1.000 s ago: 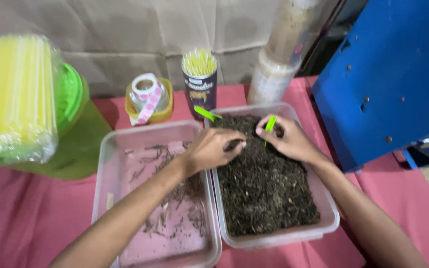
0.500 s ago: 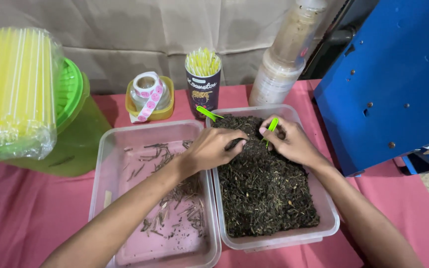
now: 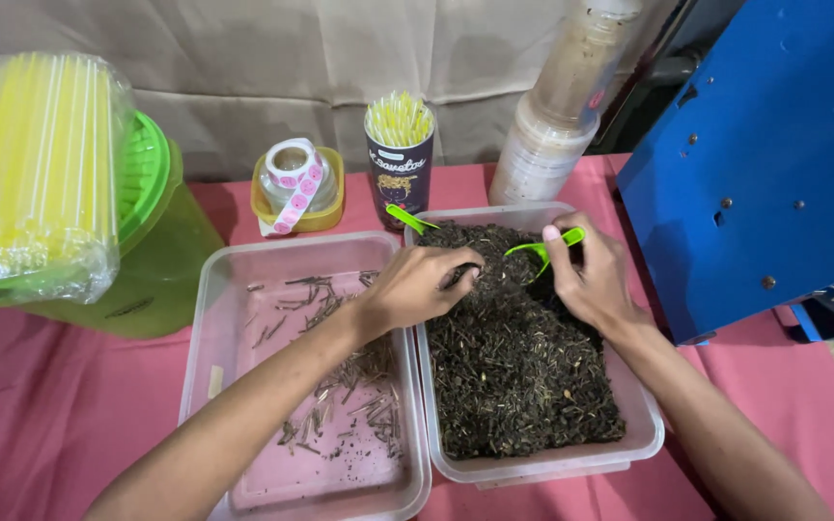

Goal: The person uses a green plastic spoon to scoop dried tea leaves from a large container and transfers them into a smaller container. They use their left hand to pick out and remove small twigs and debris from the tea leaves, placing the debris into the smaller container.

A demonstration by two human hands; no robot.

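Dark dried leaf matter (image 3: 518,376) heaped in right clear tub (image 3: 644,439). Sorting step judged under way. Left hand (image 3: 417,287) fingers pinched together in pile; right hand (image 3: 591,275) closed on green scoop (image 3: 542,247). Picked stems (image 3: 340,381) lying in left tub (image 3: 207,328). Careful pinching required next.

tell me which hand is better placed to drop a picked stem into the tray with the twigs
Left, probably. The left hand sits at the edge of the dark-leaf tray, right beside the twig tray. The right hand is farther away and holds a green scoop.
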